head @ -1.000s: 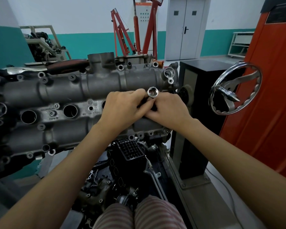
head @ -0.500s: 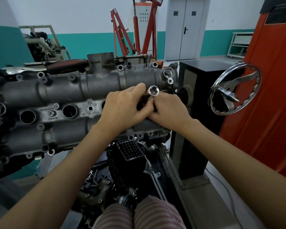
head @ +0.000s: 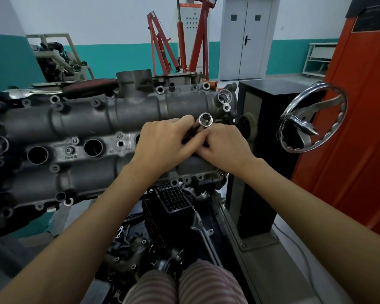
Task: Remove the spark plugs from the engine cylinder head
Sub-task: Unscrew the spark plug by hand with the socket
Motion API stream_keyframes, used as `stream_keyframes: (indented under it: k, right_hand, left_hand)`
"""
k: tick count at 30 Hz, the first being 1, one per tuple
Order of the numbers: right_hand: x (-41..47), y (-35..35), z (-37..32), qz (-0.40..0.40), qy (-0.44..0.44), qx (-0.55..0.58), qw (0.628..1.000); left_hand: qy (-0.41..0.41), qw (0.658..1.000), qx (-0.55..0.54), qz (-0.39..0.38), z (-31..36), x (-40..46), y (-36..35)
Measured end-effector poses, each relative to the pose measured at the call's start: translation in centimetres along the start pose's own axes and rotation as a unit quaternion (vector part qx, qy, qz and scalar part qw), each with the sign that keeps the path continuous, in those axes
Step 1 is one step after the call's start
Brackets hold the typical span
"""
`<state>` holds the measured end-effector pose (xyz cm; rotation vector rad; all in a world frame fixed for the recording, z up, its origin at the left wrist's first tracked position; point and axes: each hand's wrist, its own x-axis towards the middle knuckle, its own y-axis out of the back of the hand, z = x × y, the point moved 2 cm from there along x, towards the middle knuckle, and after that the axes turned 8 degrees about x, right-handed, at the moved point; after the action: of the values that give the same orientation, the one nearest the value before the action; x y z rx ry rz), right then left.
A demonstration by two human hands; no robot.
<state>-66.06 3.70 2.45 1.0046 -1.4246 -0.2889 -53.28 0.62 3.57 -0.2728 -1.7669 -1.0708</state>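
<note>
- Workshop walls painted white over a teal band (head: 123, 55) stand behind, with a red steel engine hoist (head: 180, 40) parked well back, out of the working space.
- Facing the person is the grey cast-aluminium engine cylinder head (head: 86, 123), carried on a black stand with a chromed handwheel (head: 312, 123); judging by the wheel, the stand lets the head be turned so the plug wells face the person.
- Along the head's middle strip, two round dark plug wells (head: 93, 147) gape open; I cannot tell whether plugs remain deep inside.
- Both hands meet at the right end of that strip, presumably over another well they hide.
- Fingers of the left hand (head: 162, 145) curl round a dark shaft just below the shiny steel tubular socket (head: 205, 120), probably steadying it upright.
- Curled fingers of the right hand (head: 226, 145) press against the same shaft from the other side, likely to twist it by hand.
- No spark plug is visible; any still fitted sits hidden under the hands.
</note>
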Motion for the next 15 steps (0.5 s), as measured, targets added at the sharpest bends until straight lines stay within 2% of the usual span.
stream_keyframes:
  k: [15]
  right_hand:
    - [0.14, -0.29, 0.29, -0.003, -0.017, -0.020, 1.000]
  left_hand:
    - [-0.019, 0.999, 0.012, 0.027, 0.06, -0.04, -0.04]
